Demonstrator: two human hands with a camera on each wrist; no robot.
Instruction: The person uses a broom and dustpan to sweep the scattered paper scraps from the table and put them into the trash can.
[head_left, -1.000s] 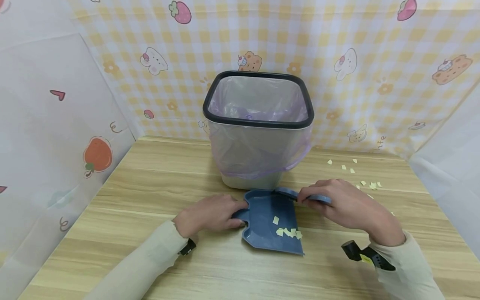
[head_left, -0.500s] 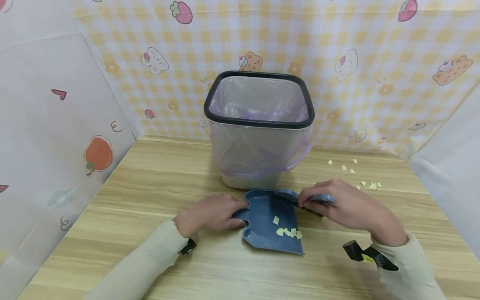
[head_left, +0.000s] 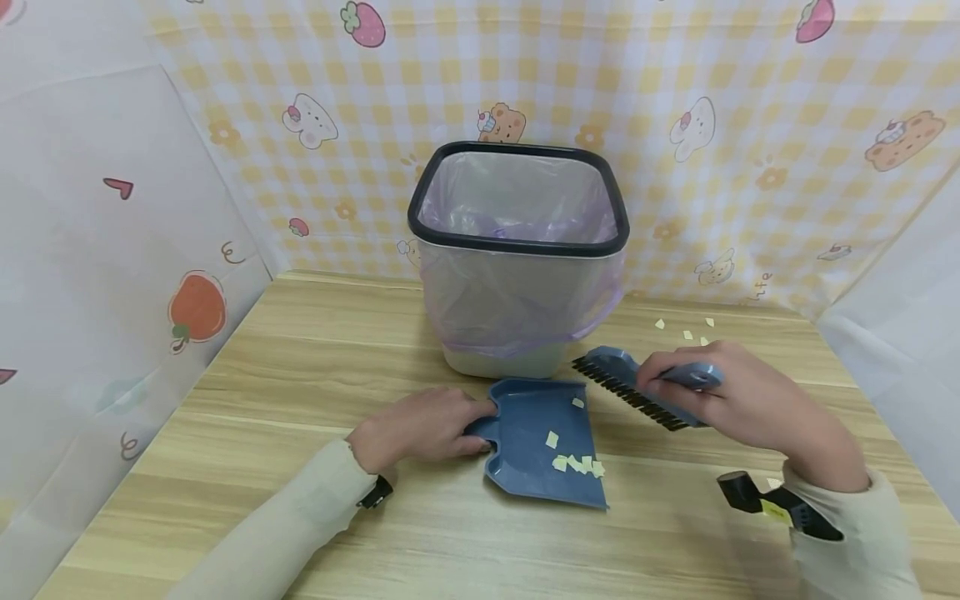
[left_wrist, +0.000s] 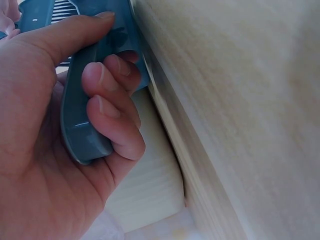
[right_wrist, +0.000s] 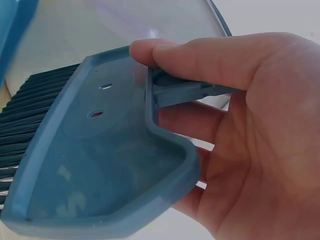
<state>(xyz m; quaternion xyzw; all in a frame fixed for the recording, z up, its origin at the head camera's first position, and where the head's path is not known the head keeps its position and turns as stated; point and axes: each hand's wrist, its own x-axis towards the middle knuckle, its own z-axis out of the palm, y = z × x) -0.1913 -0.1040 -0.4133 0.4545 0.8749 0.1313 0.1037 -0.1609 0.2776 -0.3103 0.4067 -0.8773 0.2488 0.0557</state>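
Note:
A blue dustpan lies on the table in front of the bin, its open edge facing right. My left hand grips its handle; in the left wrist view the fingers curl round that handle. Several small pale yellow paper scraps sit on the pan, mostly near its front right edge. My right hand holds a blue hand brush with dark bristles, just right of the pan and apart from it. In the right wrist view, thumb and fingers pinch the brush at its handle.
A pale bin with a black rim and a thin purple liner stands directly behind the dustpan. More paper scraps lie on the wooden table at the back right, partly hidden by the right hand. A patterned cloth hangs behind.
My right hand has lifted the brush off the dustpan and moved it right, turning its bristles into view. A scrap at the pan's back right now shows. The left hand and dustpan stay put.

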